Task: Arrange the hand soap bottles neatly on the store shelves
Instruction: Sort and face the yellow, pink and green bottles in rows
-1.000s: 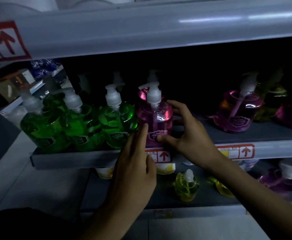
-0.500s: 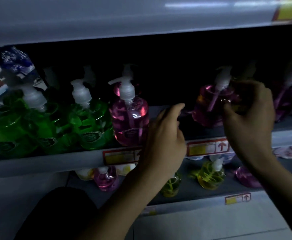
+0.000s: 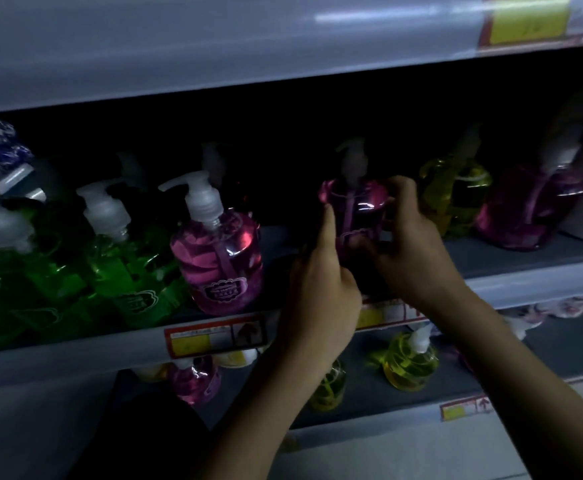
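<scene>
Your right hand [image 3: 411, 251] grips the pink soap bottle [image 3: 356, 216], your left hand [image 3: 321, 292] props it with one straight finger: jerk sideways and you may topple the yellow soap bottle [image 3: 456, 199].

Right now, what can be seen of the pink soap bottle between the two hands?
The pink bottle is clear plastic with pink liquid, a pale pump on top, a dip tube inside and a label. It stands upright over the middle shelf, base hidden. The right hand curls round its right side; the left hand lays its index finger along its left.
</scene>
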The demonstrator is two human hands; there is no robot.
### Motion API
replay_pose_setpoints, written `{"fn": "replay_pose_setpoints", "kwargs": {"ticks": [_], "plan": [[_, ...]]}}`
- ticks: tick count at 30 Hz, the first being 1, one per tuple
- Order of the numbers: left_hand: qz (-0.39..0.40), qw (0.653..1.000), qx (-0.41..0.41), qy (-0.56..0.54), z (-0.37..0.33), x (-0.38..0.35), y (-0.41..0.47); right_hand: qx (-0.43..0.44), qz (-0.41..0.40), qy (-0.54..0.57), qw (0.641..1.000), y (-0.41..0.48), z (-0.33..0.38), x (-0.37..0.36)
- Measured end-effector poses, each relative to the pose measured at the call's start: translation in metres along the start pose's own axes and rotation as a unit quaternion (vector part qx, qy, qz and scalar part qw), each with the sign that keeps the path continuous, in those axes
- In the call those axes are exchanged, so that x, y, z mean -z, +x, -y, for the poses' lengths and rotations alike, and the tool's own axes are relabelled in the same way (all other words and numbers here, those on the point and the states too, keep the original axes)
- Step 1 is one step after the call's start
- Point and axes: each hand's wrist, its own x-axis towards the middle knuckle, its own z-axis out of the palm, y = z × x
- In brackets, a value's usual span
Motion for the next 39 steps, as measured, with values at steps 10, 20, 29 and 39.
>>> {"fn": "replay_pose_setpoints", "kwargs": {"ticks": [10,20,29,39], "plan": [[0.004,0.999,0.035,0.028,0.019,0.047,-0.029,-0.015,0.078,0.016,0.997,0.036,0.017,-0.054],[0.008,1.0,-0.016,0.026,0.012,0.046,-0.042,-0.018,0.006,-0.08,0.997,0.033,0.023,-0.04],[0.032,0.993,-0.104,-0.038,-0.029,-0.037,0.003,-0.127,-0.421,-0.09,0.894,-0.005,-0.017,0.082],[0.143,0.981,-0.091,-0.097,-0.082,-0.131,0.061,-0.245,-0.144,-0.025,0.958,-0.029,-0.087,0.128]]}}
